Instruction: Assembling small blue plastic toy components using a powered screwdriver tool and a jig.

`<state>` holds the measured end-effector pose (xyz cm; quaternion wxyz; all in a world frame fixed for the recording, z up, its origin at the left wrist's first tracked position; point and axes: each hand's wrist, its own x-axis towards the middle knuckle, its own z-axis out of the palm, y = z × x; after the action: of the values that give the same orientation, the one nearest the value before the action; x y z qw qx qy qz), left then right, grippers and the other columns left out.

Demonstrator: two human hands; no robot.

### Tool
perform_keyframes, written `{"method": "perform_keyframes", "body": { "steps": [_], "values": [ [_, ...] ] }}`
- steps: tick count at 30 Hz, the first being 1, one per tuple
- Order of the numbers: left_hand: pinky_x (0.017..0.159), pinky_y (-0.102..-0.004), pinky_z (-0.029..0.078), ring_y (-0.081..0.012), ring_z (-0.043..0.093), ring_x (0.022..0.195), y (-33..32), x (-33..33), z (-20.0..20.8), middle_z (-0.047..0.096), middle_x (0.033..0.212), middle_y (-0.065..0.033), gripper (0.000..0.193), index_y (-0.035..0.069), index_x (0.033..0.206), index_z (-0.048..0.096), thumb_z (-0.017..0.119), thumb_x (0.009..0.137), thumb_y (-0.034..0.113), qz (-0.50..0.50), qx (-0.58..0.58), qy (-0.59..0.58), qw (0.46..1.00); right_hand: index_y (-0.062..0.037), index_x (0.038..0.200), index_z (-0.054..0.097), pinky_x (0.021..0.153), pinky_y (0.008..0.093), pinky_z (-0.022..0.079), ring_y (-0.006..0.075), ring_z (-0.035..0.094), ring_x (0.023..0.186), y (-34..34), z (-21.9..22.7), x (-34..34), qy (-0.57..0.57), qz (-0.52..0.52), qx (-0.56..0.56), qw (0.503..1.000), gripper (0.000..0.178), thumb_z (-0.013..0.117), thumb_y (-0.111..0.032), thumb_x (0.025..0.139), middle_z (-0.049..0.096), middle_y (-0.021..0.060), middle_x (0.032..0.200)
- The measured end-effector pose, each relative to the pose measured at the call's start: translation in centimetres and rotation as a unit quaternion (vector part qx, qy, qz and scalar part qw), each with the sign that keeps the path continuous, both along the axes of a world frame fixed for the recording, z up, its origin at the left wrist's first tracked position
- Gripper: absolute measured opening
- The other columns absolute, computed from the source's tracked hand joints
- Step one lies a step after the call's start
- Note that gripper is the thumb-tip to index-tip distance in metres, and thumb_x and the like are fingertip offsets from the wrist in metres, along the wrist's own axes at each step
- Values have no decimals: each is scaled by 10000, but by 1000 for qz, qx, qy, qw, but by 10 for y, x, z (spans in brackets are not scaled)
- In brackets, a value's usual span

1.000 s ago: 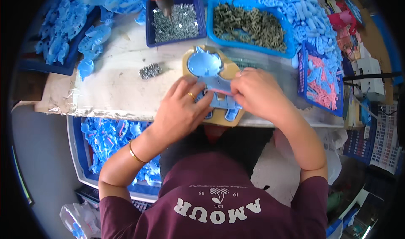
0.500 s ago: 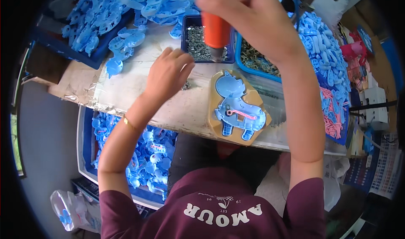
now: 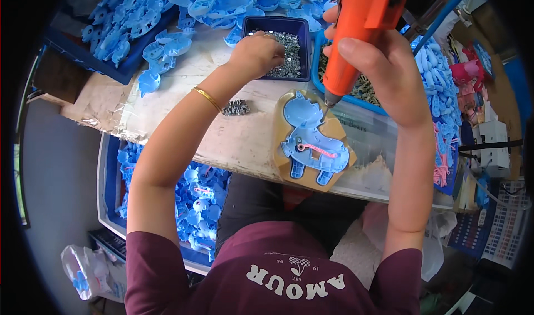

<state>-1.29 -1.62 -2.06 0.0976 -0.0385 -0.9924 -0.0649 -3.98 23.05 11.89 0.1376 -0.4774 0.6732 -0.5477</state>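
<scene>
My right hand [image 3: 386, 70] grips an orange electric screwdriver [image 3: 359, 42], its bit pointing down near the upper right edge of a tan holder [image 3: 339, 129]. In that holder lies a light-blue plastic animal-shaped half shell [image 3: 320, 148]. A pink strip [image 3: 320, 150] stretches across the shell's middle from a small dark ring. My left hand [image 3: 257, 55] reaches into a dark blue tray [image 3: 305, 37] of small metal screws [image 3: 290, 59], fingers curled down; the fingertips are partly hidden. Beside its wrist, a small heap of screws [image 3: 236, 108] sits on the table.
A light-blue bin [image 3: 316, 76] of brownish metal parts stands right of the tray. Blue shells [image 3: 222, 3] are piled at the back, with more blue parts [image 3: 434, 70] at the right. Below the table's left edge stands a tub [image 3: 111, 204] of blue pieces.
My left hand has moved from the tabletop into the screw tray, uncovering the screw heap. My right hand has brought the screwdriver rightward and nearer, from over the tray to the holder's edge.
</scene>
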Motion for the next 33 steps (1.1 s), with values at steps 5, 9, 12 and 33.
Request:
{"method": "perform_keyframes", "body": {
  "steps": [5,9,12,33],
  "values": [
    [828,-400,539,-275,620,981,-8,14,-7,687,938,-25,156,147,991,741,692,910,272,-37,-32,85,995,35,1272,588,935,382,562,210,678,1006,0,-6,-4,1,9,9,1000,495,639,-307,918,655,132,1198],
    [774,-379,529,-244,615,905,33,40,12,644,850,-20,144,122,877,674,710,876,262,-134,-16,200,970,35,1283,549,876,361,559,204,691,904,2,-8,5,-61,14,-27,998,497,617,-296,918,683,133,1036],
    [749,-362,517,-232,598,840,72,69,18,601,823,-21,189,122,878,643,756,834,266,-196,59,239,949,38,1254,536,798,331,547,175,665,819,2,-14,13,-134,29,-80,987,452,592,-264,922,671,111,923],
    [788,-407,544,-289,646,935,131,115,12,706,1023,-88,303,86,1023,716,794,834,310,-126,310,145,931,59,1159,537,643,317,525,121,536,561,21,-32,48,-151,-10,-138,979,360,564,-207,919,590,72,687]
  ]
}}
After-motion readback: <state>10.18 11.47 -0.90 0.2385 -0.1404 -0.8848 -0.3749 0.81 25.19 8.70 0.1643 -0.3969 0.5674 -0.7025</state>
